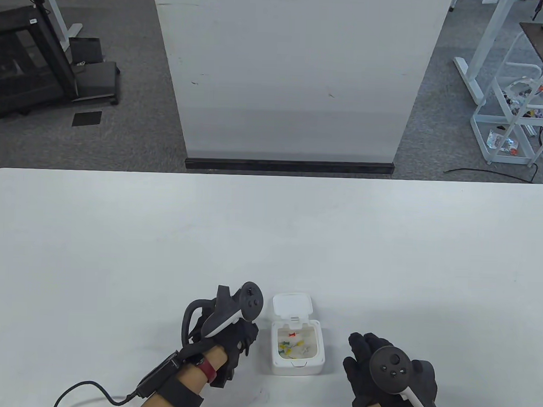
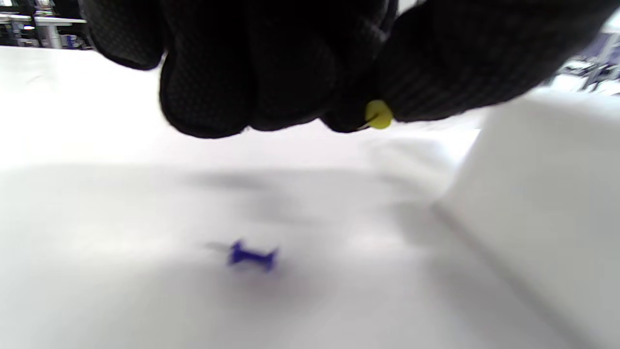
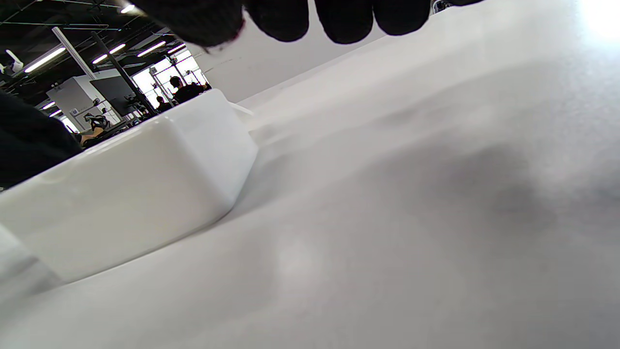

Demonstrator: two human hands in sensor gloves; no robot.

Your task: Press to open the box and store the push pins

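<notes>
ITEM: pin-storing step, box already open.

Box [image 1: 297, 347]: 1 pc, white, sits on table [image 1: 118, 251] near front edge, between the two hands. Lid [image 1: 293, 305] flipped back, away from the person, so the press-to-open part looks done. Inside: approx. 1 red pin [image 1: 292, 334], a few yellow, some pale/white; exact count not readable from table view.

Left hand [image 1: 231, 340]: just beside box's left wall. Left wrist view shows fingers curled tight, thumb and a fingertip [image 2: 436, 72] pinching 1 yellow pin [image 2: 378, 115]; only its head shows, shaft barely visible. Hand is above table, not touching it.

Right hand [image 1: 381, 376]: just right of box, apart from it. Fingertips [image 3: 344, 22] hang loose in right wrist view, spread a little, holding nothing. Whether palm rests on table: can't tell.

Loose pins on table: 1 blue pin [image 2: 253, 256], lying on its side under the left hand, blurred. No others seen; it doesn't show in the table view, likely hidden under the hand.

Step in hand, est.: carrying yellow pin over to box.

Next move needs: short shift right, over box rim, then let go above the open compartment w/o knocking the wall. After that, blue pin needs a fine pinch at the waist, off a flat surface. Lid then left to close, if req'd.
</notes>
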